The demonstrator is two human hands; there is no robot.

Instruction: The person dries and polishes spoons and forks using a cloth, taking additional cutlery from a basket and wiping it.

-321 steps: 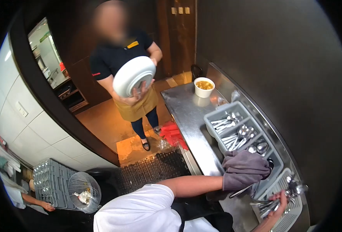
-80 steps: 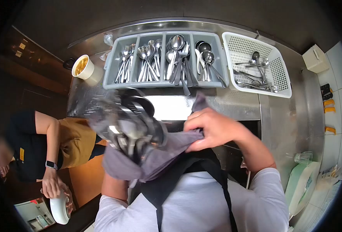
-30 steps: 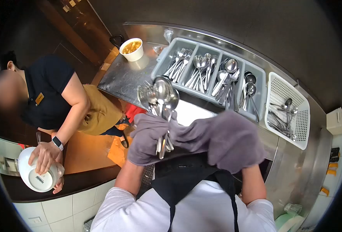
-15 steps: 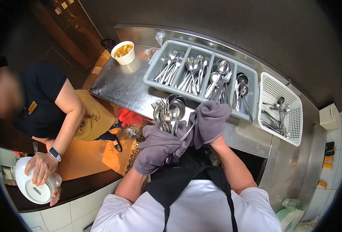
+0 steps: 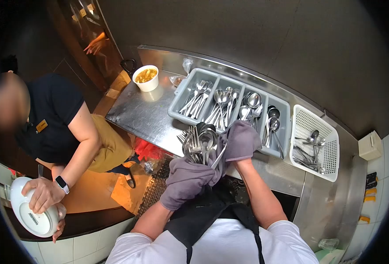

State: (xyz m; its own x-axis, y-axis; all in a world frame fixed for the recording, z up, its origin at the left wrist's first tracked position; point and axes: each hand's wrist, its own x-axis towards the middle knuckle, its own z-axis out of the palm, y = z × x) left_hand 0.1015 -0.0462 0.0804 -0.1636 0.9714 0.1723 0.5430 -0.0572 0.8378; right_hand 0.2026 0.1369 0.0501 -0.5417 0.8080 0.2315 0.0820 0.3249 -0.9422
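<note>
A grey-purple cloth [image 5: 243, 138] covers both of my hands, hiding the fingers. Through it, my left hand [image 5: 183, 180] grips a bunch of forks and spoons [image 5: 199, 143], their heads pointing up and away from me. My right hand [image 5: 243, 149] is bunched in the cloth's other end, beside a slim metal handle [image 5: 219, 157] that slants between the hands. Just beyond lies a grey cutlery tray [image 5: 177, 112]; its compartments hold forks [image 5: 196, 97], spoons [image 5: 223, 101] and more spoons [image 5: 271, 121]. My right hand is near the tray's front edge.
A white perforated basket [image 5: 334, 145] with some cutlery stands right of the tray. On the steel counter [image 5: 133, 108], a white bowl of soup [image 5: 146, 78] sits at the left. To my left, a co-worker [image 5: 58, 119] holds a white dish [image 5: 36, 220].
The whole view has shifted, so the tray and counter appear lower. The cutlery bunch has turned slightly and moved right with my left hand. Another person's hand now shows at the upper left.
</note>
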